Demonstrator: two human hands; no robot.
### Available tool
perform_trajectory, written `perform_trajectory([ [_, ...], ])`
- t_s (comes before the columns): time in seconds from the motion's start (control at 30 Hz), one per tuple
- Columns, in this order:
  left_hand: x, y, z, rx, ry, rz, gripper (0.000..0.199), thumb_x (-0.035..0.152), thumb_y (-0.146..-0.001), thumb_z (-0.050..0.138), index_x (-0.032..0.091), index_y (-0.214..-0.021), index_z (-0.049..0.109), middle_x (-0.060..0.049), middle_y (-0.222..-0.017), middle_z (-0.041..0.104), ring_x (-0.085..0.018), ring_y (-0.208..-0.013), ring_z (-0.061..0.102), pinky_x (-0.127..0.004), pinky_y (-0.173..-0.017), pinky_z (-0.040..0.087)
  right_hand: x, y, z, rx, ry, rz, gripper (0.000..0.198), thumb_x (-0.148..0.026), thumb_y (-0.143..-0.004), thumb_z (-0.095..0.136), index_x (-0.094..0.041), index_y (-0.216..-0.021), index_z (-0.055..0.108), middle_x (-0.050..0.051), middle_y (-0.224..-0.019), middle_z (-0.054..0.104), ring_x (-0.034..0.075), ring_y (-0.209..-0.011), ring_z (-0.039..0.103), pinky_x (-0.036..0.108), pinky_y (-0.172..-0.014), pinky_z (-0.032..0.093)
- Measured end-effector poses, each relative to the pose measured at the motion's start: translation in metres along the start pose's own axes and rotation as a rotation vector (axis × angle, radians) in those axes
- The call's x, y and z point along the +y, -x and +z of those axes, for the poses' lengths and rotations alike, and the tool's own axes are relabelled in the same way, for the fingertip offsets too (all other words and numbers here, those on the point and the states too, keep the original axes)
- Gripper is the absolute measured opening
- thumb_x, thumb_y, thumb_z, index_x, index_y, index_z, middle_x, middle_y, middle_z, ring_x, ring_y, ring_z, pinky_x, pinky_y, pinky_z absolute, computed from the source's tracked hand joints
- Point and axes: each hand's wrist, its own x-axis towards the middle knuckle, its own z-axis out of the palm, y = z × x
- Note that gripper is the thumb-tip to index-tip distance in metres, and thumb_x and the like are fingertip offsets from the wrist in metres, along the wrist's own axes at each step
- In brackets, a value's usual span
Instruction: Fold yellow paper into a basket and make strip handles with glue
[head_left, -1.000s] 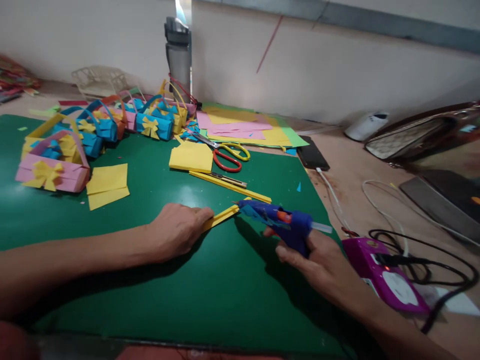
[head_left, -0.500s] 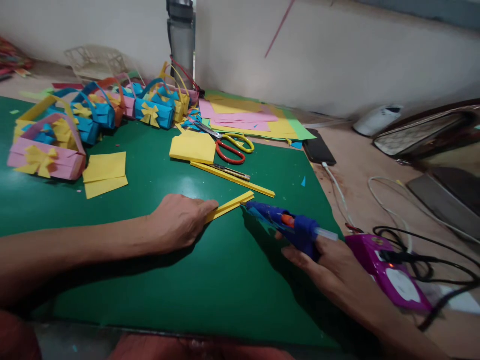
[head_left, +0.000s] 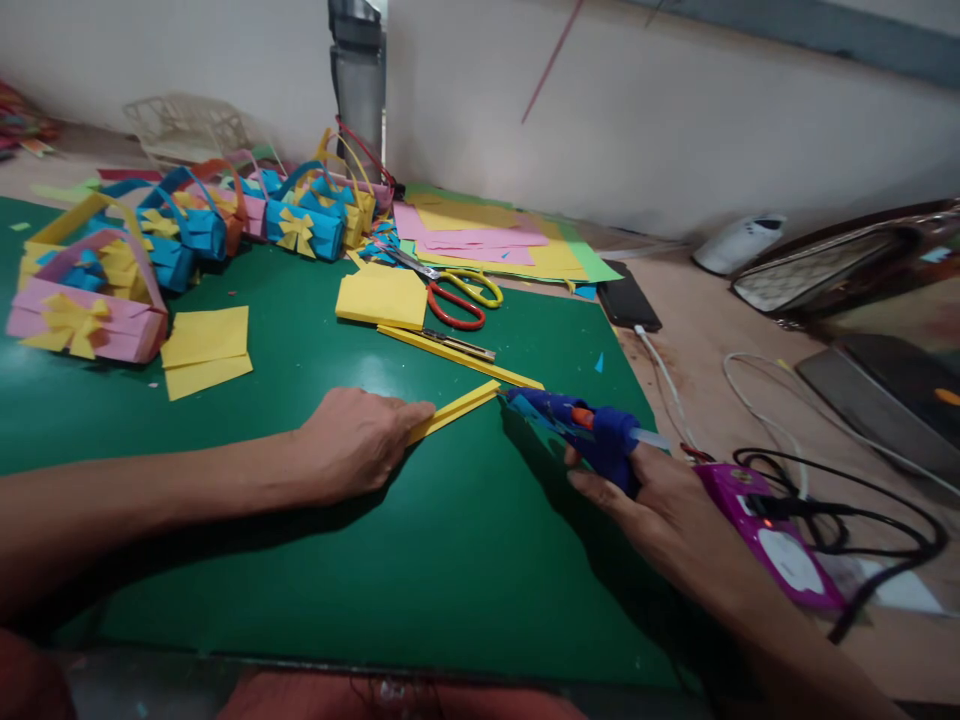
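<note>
My left hand (head_left: pixel 361 442) is closed on the near end of a folded yellow paper strip (head_left: pixel 456 408), which slants away to the right over the green table. In my right hand (head_left: pixel 652 505) is a blue glue gun (head_left: pixel 577 425) with a clear glue stick out of its back. Its nozzle is right at the strip's far end; whether they touch I cannot tell. Just beyond lie a second yellow strip (head_left: pixel 465 361), a craft knife (head_left: pixel 459 344), a yellow folded paper piece (head_left: pixel 381 297) and scissors (head_left: pixel 457 295) with one red and one yellow handle loop.
Several small paper baskets (head_left: pixel 90 310) with bows stand at the back left, near yellow paper squares (head_left: pixel 206 345). Coloured sheets (head_left: pixel 480 235) and a bottle (head_left: pixel 357 95) are at the back. To the right are a phone (head_left: pixel 628 298), cables and a purple power box (head_left: pixel 776 540).
The glue gun's nozzle has shifted from the strip's upper side to its far tip, moving slightly right and away. My left hand keeps its hold on the strip. The view has shifted a little.
</note>
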Motion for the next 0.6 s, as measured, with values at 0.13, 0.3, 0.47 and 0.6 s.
perform_trajectory([
  [0.13, 0.0000, 0.0000, -0.0007, -0.008, 0.002, -0.001, 0.035, 0.023, -0.086, 0.040, 0.027, -0.118, 0.052, -0.003, -0.095, 0.071, -0.022, -0.073, 0.065, -0.026, -0.048, 0.026, 0.0033, -0.0025, 0.0001, -0.012, -0.004, 0.025, 0.029, -0.048, -0.078, 0.051, -0.020, -0.081, 0.059, 0.004, -0.072, 0.063, 0.021, -0.063, 0.058, 0.033, -0.058, 0.046],
  [0.3, 0.0000, 0.0004, -0.0008, 0.005, -0.009, 0.007, 0.034, 0.024, -0.087, 0.040, 0.027, -0.118, 0.052, -0.003, -0.098, 0.071, -0.022, -0.074, 0.066, -0.026, -0.048, 0.025, 0.0015, -0.0028, 0.0011, -0.006, -0.013, 0.015, 0.025, -0.043, -0.078, 0.050, -0.020, -0.080, 0.059, 0.004, -0.073, 0.063, 0.021, -0.065, 0.059, 0.033, -0.059, 0.046],
  [0.47, -0.0004, 0.0006, 0.0003, 0.035, -0.031, 0.024, 0.034, 0.024, -0.087, 0.040, 0.027, -0.118, 0.053, -0.002, -0.097, 0.071, -0.021, -0.073, 0.066, -0.025, -0.047, 0.023, -0.0007, -0.0015, 0.0004, -0.026, 0.018, 0.001, 0.027, -0.044, -0.079, 0.049, -0.019, -0.082, 0.060, 0.005, -0.073, 0.064, 0.020, -0.065, 0.058, 0.032, -0.061, 0.046],
  [0.6, -0.0006, 0.0007, 0.0010, 0.063, -0.050, 0.037, 0.035, 0.023, -0.087, 0.040, 0.027, -0.118, 0.053, -0.001, -0.094, 0.072, -0.021, -0.071, 0.066, -0.026, -0.046, 0.022, -0.0013, -0.0003, 0.0004, -0.056, 0.041, -0.004, 0.030, -0.044, -0.081, 0.047, -0.019, -0.089, 0.061, 0.003, -0.072, 0.065, 0.019, -0.062, 0.058, 0.031, -0.060, 0.045],
])
